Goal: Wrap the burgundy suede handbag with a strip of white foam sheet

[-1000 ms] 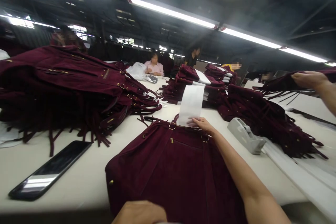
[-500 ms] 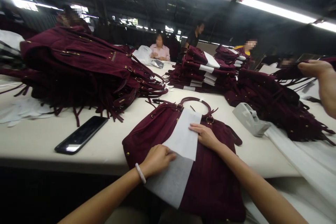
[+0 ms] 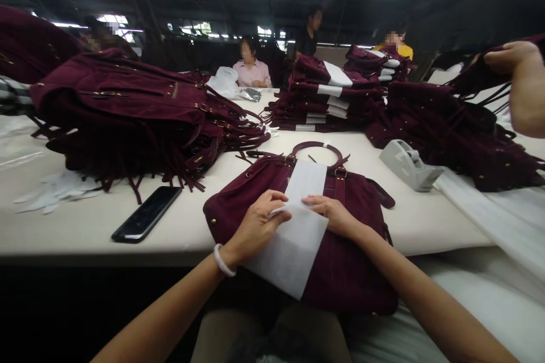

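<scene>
White strip [image 3: 298,258] over maroon bag [image 3: 355,275], lower centre of frame, strip's edge pinched in my left hand [image 3: 260,222], strip beneath my right hand's [image 3: 334,215] outstretched fingertips

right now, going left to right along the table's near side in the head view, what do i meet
White pieces → phone → maroon bag, left hand then right hand on its white sheet → grey tape dispenser

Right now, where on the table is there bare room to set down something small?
Two patches of the pale table look bare: between the phone and the nearest bag, and between that bag and the grey tape dispenser. It is crowded behind the phone, with the left bag pile, and beyond the dispenser, with the right bag pile.
</scene>
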`<state>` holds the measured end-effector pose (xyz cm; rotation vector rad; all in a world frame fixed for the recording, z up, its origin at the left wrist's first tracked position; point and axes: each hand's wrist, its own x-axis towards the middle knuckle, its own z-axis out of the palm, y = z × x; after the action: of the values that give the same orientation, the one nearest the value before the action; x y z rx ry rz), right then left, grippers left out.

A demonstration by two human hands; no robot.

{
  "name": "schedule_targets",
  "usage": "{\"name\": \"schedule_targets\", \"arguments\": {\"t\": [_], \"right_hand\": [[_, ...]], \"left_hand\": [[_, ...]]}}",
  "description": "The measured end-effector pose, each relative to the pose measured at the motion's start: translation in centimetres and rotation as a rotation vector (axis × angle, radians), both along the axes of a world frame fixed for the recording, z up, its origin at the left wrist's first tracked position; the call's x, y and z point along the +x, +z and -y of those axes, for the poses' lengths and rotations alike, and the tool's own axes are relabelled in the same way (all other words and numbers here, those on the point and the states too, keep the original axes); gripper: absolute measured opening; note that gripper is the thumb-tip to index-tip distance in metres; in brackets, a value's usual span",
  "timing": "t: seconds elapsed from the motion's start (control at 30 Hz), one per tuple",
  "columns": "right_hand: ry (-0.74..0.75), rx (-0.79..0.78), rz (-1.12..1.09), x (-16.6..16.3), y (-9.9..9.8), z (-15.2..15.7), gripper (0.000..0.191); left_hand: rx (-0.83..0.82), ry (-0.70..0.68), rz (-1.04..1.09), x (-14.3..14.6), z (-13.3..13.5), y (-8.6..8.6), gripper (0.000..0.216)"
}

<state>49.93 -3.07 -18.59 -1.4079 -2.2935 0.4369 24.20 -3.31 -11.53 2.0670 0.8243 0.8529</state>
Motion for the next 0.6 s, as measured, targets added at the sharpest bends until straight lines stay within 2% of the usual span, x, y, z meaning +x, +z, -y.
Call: {"name": "schedule_targets", "arguments": {"t": [0.13,0.2,0.3,0.37,0.43,0.47,0.5,0.53,0.6], "right_hand": [[-0.006,0.025,0.029,-0.6,0.4,1.7,0.035],[-0.007,0.046,0.044,-0.8,0.7,3.4,0.039],[-0.061,0.077,0.052,-0.8,1.0,7.3,0.039],[-0.231,0.149,0.048,-0.2,0.3,10.3,0.035],[-0.560,0.283,0.004,0.5,-1.8,13.3,0.038],[-0.764,0.353,-0.049,0.9,-3.3,14.5,0.045],[-0.899,0.369,-0.102,1.3,-5.1,15.6,0.058],[-0.960,0.348,-0.159,1.7,-6.9,16.3,0.068],[-1.018,0.272,-0.279,2.4,-10.2,16.8,0.075]], "left_hand": [[-0.054,0.062,-0.331,2.3,-3.5,-4.1,0.010],[-0.019,0.033,-0.392,2.6,-4.4,-5.8,0.007],[0.015,0.011,-0.303,2.4,-4.4,-6.7,0.014],[-0.011,0.063,-0.224,2.2,-3.8,-6.5,0.018],[-0.077,0.136,-0.144,2.1,-3.2,-6.2,0.020],[-0.116,0.176,-0.104,2.1,-2.8,-6.0,0.022],[-0.155,0.214,-0.061,2.1,-2.5,-5.9,0.023],[-0.187,0.248,-0.018,2.1,-2.2,-5.9,0.025],[-0.240,0.327,0.065,2.0,-1.8,-5.9,0.031]]}}
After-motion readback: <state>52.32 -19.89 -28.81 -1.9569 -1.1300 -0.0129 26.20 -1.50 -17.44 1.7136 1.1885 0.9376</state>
